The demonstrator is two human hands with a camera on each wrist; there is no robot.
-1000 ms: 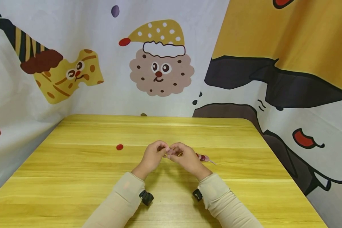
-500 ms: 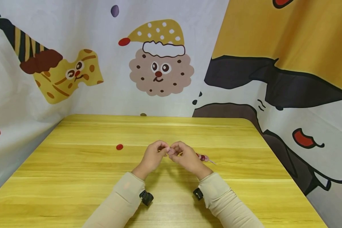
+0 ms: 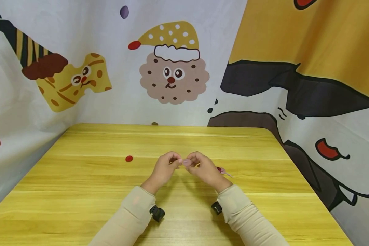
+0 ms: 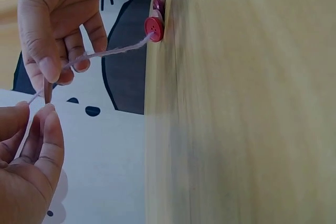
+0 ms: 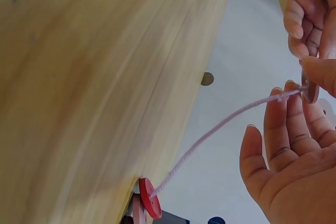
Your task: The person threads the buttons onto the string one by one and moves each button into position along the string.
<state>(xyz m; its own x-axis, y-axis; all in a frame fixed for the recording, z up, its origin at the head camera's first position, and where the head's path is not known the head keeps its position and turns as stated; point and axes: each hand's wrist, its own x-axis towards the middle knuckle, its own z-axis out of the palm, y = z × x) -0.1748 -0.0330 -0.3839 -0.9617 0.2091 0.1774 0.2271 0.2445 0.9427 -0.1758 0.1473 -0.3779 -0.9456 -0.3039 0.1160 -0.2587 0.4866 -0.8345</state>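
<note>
Between the fingertips of my right hand (image 3: 204,171) a pink button (image 3: 187,162) is pinched, seen edge-on in the left wrist view. A pale pink yarn (image 5: 210,132) passes through it. My left hand (image 3: 164,169), just left of the button, pinches the short yarn end (image 4: 34,97) that comes out on that side. On the other side the yarn sags from my right hand down to a red button (image 4: 154,29) with several holes. That button heads a row of threaded buttons (image 3: 222,170) lying on the table, partly hidden behind my right hand in the head view.
A loose red button (image 3: 129,158) lies on the wooden table (image 3: 80,177), left of my hands. Past the table's far edge hangs a curtain (image 3: 104,27) with cartoon prints. The yarn's tail (image 3: 229,175) trails right of the threaded buttons.
My right hand has shifted slightly right with the pink button, which now shows more between the hands. Less of the threaded row is visible behind it. The left hand has barely moved.
</note>
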